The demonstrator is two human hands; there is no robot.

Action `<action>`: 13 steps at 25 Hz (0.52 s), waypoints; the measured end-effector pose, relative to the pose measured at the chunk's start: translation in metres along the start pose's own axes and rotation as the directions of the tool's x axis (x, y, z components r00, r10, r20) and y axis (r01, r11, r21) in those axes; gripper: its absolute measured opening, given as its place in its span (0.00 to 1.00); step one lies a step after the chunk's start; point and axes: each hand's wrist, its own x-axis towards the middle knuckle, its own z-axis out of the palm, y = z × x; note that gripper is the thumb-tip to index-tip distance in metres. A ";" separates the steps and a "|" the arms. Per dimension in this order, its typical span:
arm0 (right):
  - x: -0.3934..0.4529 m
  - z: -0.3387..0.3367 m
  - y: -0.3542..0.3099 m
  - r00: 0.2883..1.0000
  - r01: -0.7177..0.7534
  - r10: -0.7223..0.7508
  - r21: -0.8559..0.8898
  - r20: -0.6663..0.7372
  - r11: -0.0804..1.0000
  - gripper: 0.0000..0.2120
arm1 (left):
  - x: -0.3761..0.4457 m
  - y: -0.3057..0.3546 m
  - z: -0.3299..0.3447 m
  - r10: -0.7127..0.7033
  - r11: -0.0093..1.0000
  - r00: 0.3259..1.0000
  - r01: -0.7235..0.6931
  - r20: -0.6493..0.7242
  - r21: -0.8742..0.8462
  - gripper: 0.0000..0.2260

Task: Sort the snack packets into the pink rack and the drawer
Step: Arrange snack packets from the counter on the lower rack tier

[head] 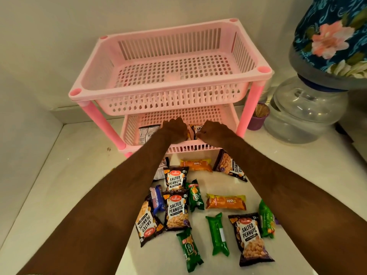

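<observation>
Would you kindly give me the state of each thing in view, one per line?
top tier: no packets visible.
bottom tier: holds peanut packets.
left hand: inside the bottom tier, on a packet there.
right hand: curled on a peanut packet.
loose packets: lying flat on the counter, unsorted.
glass jar: covered by a floral cloth.

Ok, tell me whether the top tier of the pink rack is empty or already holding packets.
Empty. The top tier shows only bare slotted floor; the packets in the pink rack sit in the lower tier, where both hands reach.
</observation>
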 end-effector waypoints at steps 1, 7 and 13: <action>-0.002 0.002 -0.002 1.000 -0.006 0.007 -0.028 0.016 1.000 0.21 | -0.001 -0.004 0.011 -0.037 0.999 0.999 0.037 -0.036 -0.006 0.16; -0.006 0.001 -0.010 0.999 -0.012 0.015 -0.060 0.036 0.998 0.25 | -0.004 -0.018 0.051 -0.055 0.989 0.990 0.036 -0.129 -0.142 0.20; -0.034 0.025 -0.016 0.878 0.250 -0.248 -0.051 -0.409 0.967 0.11 | -0.040 -0.029 0.092 -0.130 0.944 0.833 -0.063 -0.537 -0.325 0.15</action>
